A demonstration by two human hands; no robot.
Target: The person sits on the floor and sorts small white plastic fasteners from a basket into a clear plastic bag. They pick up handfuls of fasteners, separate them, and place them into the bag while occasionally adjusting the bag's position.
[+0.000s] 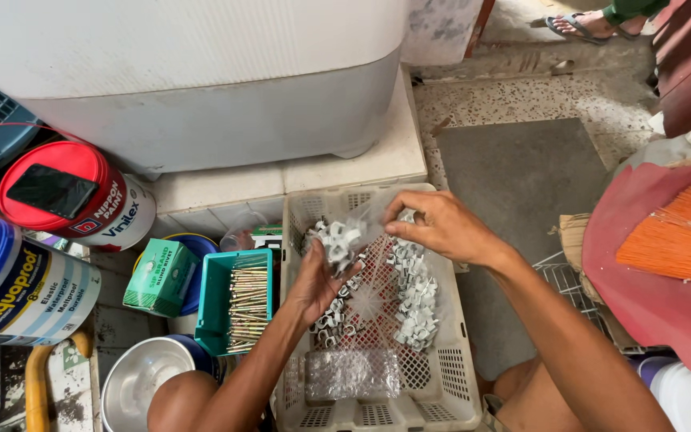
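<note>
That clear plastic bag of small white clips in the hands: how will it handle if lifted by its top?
The clear plastic bag of white clips looks thin and crumpled, so probably floppy, sagging. The left hand cups it from below; the right hand pinches its top, suggesting clips may spill if tilted.

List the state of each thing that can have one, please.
left hand: cupped under the clear bag
right hand: pinching the bag's top
clear bag of white clips: held above the basket
beige basket: holds loose clips
teal box: open, full of screws
red paint can: lidded, phone on top

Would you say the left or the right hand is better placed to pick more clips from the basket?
Probably the right hand: it only pinches the clear bag, while the left hand cradles it from below.
</note>
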